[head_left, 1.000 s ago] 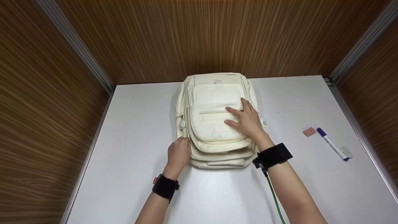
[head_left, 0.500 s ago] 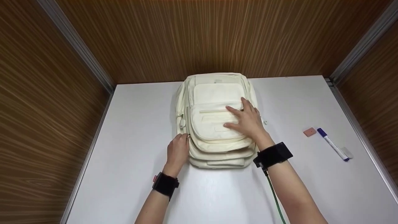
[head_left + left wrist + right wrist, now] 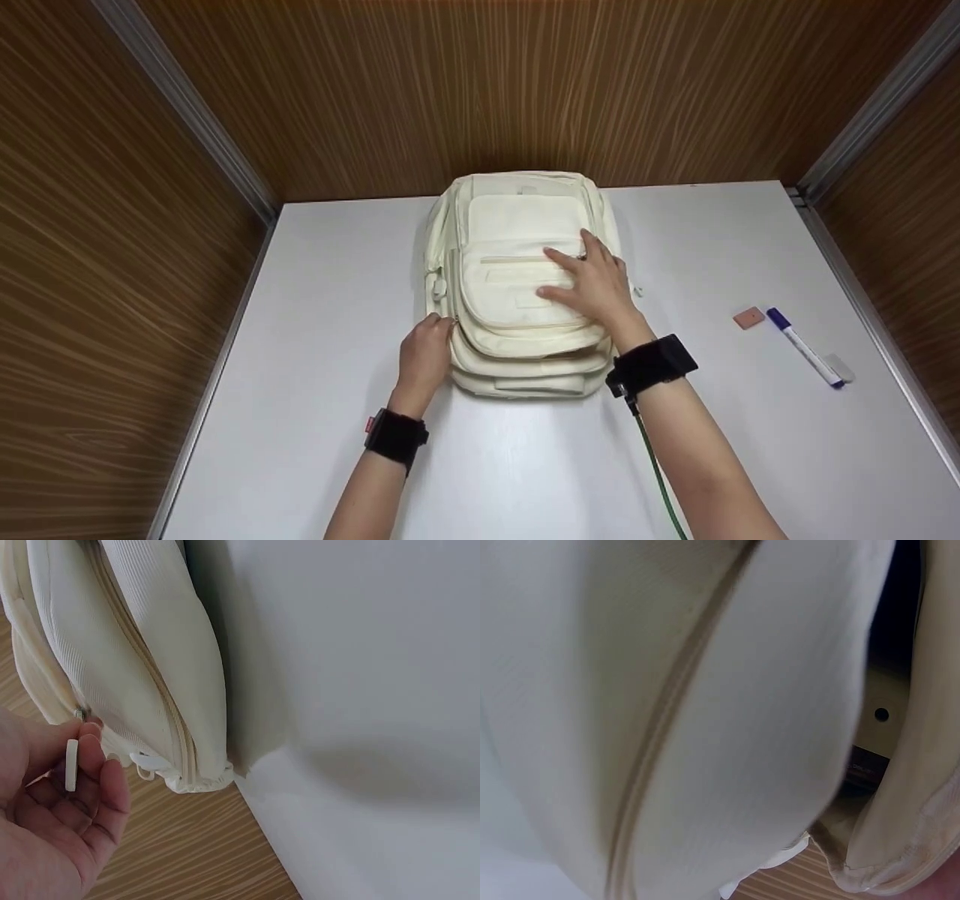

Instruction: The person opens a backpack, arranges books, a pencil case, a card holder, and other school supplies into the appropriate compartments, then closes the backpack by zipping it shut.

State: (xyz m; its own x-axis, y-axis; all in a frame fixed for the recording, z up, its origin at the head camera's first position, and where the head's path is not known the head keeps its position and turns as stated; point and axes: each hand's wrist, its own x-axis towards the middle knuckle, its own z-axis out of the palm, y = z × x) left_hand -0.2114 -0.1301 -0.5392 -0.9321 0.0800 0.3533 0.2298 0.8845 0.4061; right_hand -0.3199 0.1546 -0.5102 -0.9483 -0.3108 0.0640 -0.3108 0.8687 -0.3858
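A cream backpack (image 3: pixel 525 225) lies on the white table with its front face up. At its left side my left hand (image 3: pixel 426 352) pinches a zipper pull (image 3: pixel 71 765), whose pale tab sticks out between thumb and fingers in the left wrist view. My right hand (image 3: pixel 596 289) rests on the front pocket with its fingers spread. Below that pocket, one compartment gapes. Through its opening, the right wrist view shows a tan item (image 3: pixel 881 714) with a black dot, beside something dark. Most of the contents are hidden.
To the right on the table (image 3: pixel 322 300) lie a pink eraser-like block (image 3: pixel 748 318) and a blue-capped marker (image 3: pixel 804 349), with a small translucent piece (image 3: pixel 840 367) beside it. Wood-grain panels (image 3: pixel 525 90) enclose the back and sides. A green cable (image 3: pixel 658 476) trails from the right wristband.
The backpack has shifted slightly away from the person, and the right hand has moved with it. My left hand, still pinching the zipper pull, has moved slightly away and to the left.
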